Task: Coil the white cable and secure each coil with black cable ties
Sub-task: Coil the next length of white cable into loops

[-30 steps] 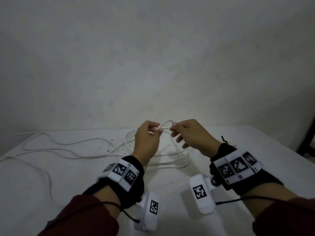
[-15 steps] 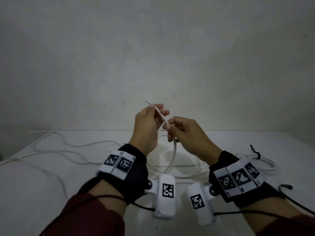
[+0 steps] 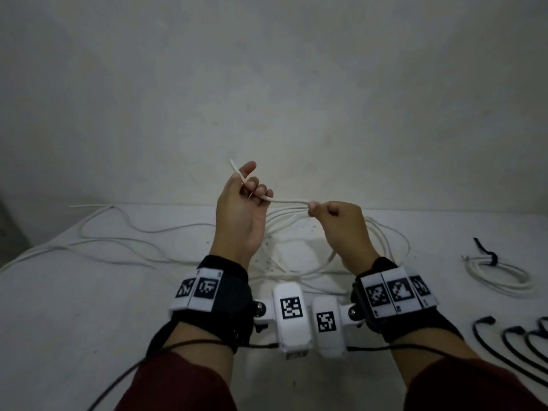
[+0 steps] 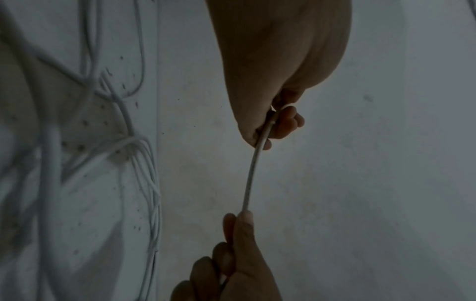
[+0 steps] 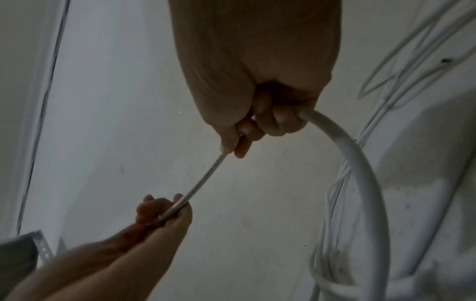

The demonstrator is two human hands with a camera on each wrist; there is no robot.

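A white cable (image 3: 289,201) runs taut between my two raised hands above the white table (image 3: 74,307). My left hand (image 3: 241,197) grips it near its free end, which sticks up past the thumb. My right hand (image 3: 335,215) pinches the cable (image 5: 203,179) a short way along, and from there it arcs down to a loose tangle (image 3: 296,262) on the table. The left wrist view shows the same cable (image 4: 251,173) stretched between both hands. Several black cable ties (image 3: 510,342) lie at the right edge.
A finished small coil (image 3: 498,271) bound with a black tie (image 3: 489,256) lies at the right. More white cable (image 3: 124,241) trails across the table's left side. A plain wall (image 3: 267,84) stands right behind the table.
Both hands have risen off the tangle and drawn apart. The cable's end now sticks up from the left hand, with a short length stretched level to the right hand.
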